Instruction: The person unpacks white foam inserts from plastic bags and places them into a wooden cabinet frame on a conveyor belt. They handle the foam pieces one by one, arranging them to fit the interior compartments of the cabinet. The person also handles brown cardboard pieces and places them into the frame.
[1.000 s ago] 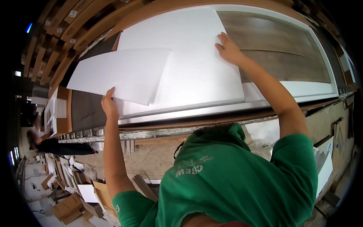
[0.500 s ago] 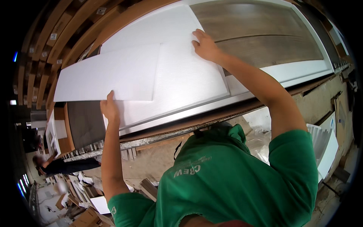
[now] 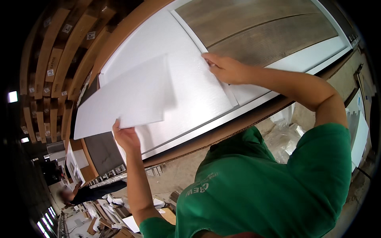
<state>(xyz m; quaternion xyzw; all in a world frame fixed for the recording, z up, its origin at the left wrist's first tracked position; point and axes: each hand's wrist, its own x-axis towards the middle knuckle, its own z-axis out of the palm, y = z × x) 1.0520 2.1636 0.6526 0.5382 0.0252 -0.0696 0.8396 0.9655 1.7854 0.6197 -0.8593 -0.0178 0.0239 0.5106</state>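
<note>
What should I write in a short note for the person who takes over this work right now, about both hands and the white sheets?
Left hand: grips the lower edge of the loose white foam sheet, which is lifted and overlaps the larger one.
Right hand: presses flat on the right edge of the large white foam sheet, which lies on the wood-grain panel.
Done: the large sheet covers the left part of the panel inside the cardboard tray.
Left: the loose sheet is not yet laid down; the right part of the panel is uncovered.
</note>
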